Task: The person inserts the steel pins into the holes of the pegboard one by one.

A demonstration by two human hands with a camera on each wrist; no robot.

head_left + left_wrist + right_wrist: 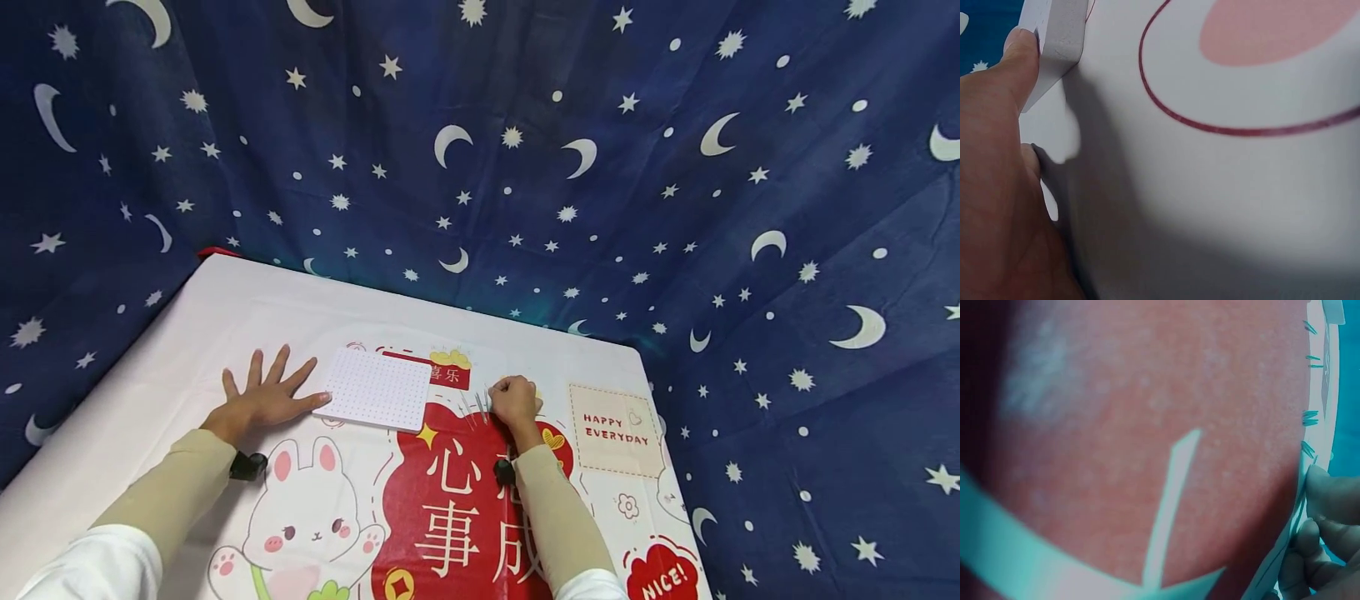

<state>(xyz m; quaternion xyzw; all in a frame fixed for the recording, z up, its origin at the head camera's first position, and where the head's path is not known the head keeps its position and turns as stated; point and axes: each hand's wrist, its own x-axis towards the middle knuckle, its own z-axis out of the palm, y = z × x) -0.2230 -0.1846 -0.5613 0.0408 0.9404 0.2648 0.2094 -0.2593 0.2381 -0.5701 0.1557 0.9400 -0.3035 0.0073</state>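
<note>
The left hand (pixel 273 402), fingers spread and gripping nothing, rests its thumb on a white, rectangular, dotted board (pixel 378 388), apparently steadying it toward the far edge of the white cloth-covered table (pixel 247 292). Right of thin, straight grey pins (pixel 481 406), the right hand (pixel 516 402) curls its fingers; whether they pinch one, I cannot tell.
</note>
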